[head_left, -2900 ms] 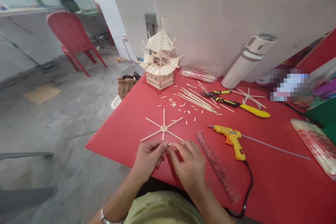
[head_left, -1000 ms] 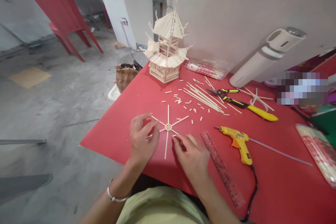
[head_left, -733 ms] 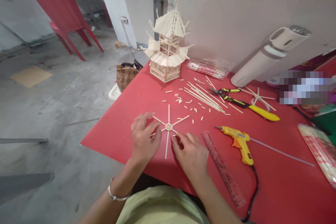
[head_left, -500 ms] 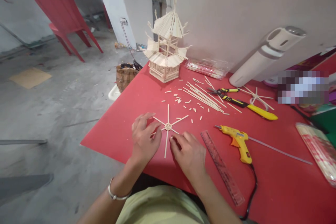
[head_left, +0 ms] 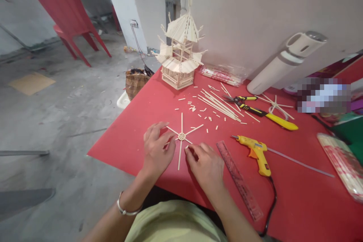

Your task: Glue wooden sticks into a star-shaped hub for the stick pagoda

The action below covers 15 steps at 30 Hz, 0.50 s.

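A six-armed wooden stick frame [head_left: 179, 155] lies flat on the red table, with a small ring of short pieces at its hub. My left hand [head_left: 159, 147] is over its left arms, fingers curved and thumb apart; its fingertips partly hide those arms, and I cannot tell whether they touch. Just right of the lower arm, my right hand [head_left: 207, 162] pinches a short stick piece [head_left: 186, 146] between thumb and forefinger, close to the hub. Cut stick pieces [head_left: 193, 108] are scattered beyond the frame, beside a bundle of longer sticks [head_left: 218, 104].
A stick pagoda model [head_left: 180, 53] stands at the back corner. On the right are a yellow glue gun [head_left: 256, 151] with its cord, a clear ruler [head_left: 239, 181], yellow-black cutters [head_left: 263, 113], a tilted-looking white flask [head_left: 286, 62] and a packet of sticks [head_left: 340, 164].
My right hand has shifted very slightly right, with the short piece still pinched. My left hand and the stick frame stay almost where they were.
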Each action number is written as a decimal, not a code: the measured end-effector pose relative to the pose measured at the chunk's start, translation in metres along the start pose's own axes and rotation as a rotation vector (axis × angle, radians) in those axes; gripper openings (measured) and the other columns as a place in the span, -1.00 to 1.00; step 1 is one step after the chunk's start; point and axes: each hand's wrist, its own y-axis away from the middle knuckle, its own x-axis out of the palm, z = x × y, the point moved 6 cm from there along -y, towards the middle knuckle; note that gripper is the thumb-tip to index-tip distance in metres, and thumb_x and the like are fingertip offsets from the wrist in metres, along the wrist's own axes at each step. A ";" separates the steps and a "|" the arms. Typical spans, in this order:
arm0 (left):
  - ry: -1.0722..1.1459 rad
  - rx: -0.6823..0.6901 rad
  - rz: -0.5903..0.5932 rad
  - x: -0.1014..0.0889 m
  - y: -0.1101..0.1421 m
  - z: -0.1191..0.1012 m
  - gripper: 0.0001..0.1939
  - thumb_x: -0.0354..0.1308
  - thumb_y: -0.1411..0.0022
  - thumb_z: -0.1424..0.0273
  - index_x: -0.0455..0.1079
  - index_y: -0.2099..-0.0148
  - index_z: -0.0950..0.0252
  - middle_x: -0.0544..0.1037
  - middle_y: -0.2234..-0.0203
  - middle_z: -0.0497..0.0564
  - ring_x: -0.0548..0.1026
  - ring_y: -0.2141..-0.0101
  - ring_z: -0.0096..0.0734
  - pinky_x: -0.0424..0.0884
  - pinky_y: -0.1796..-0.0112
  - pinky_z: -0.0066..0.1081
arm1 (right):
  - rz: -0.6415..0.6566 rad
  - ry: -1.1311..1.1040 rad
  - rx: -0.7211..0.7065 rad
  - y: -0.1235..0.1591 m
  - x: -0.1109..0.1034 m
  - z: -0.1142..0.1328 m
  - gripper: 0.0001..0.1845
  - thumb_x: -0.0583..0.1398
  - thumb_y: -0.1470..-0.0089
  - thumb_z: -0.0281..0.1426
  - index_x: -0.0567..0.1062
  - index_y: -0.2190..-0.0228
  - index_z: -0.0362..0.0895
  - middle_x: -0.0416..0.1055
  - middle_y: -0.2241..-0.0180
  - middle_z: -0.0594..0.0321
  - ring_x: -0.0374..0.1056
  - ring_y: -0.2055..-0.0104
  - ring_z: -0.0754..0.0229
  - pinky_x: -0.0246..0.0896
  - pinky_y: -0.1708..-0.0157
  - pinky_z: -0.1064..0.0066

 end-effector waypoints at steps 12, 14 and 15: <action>-0.012 0.029 0.080 0.004 0.002 -0.001 -0.89 0.21 -0.21 0.47 0.57 0.31 0.21 0.53 -0.01 0.11 0.42 -0.07 -0.04 0.37 -0.05 -0.05 | 0.011 -0.004 -0.025 -0.001 0.002 -0.001 -0.79 0.18 -0.26 -0.25 0.61 0.29 -0.01 0.49 0.41 0.29 0.34 0.33 0.23 -0.06 0.39 0.40; -0.007 0.030 0.079 0.004 0.001 -0.002 -0.89 0.21 -0.21 0.47 0.57 0.32 0.21 0.53 0.00 0.12 0.43 -0.07 -0.04 0.38 -0.05 -0.04 | 0.020 0.008 -0.036 -0.002 0.002 -0.001 -0.79 0.17 -0.27 -0.23 0.60 0.25 -0.01 0.49 0.40 0.28 0.34 0.32 0.22 -0.06 0.38 0.39; -0.006 0.031 0.078 0.003 0.001 -0.002 -0.89 0.21 -0.21 0.47 0.57 0.32 0.21 0.53 0.00 0.12 0.43 -0.07 -0.03 0.38 -0.04 -0.04 | 0.025 0.016 -0.047 -0.003 0.001 0.000 -0.78 0.17 -0.27 -0.23 0.60 0.22 -0.01 0.49 0.40 0.27 0.34 0.32 0.21 -0.06 0.38 0.39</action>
